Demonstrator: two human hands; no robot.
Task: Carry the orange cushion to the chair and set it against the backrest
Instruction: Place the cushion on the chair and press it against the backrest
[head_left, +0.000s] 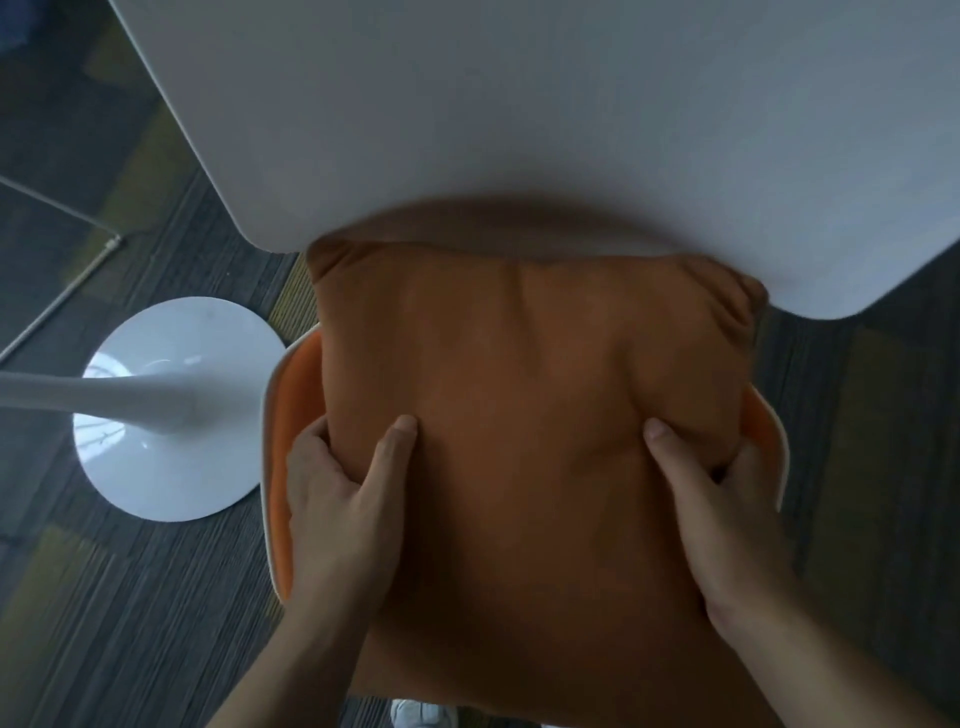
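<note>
Both hands, left (340, 499) and right (727, 512), closed in a grip on the orange cushion (524, 415) at frame centre, thumbs on top, steadying it over the chair (283, 467), below the white counter (519, 130).

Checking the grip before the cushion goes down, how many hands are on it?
2. The left hand grips the orange cushion's left edge; the right hand grips its right edge, thumbs on top.
</note>
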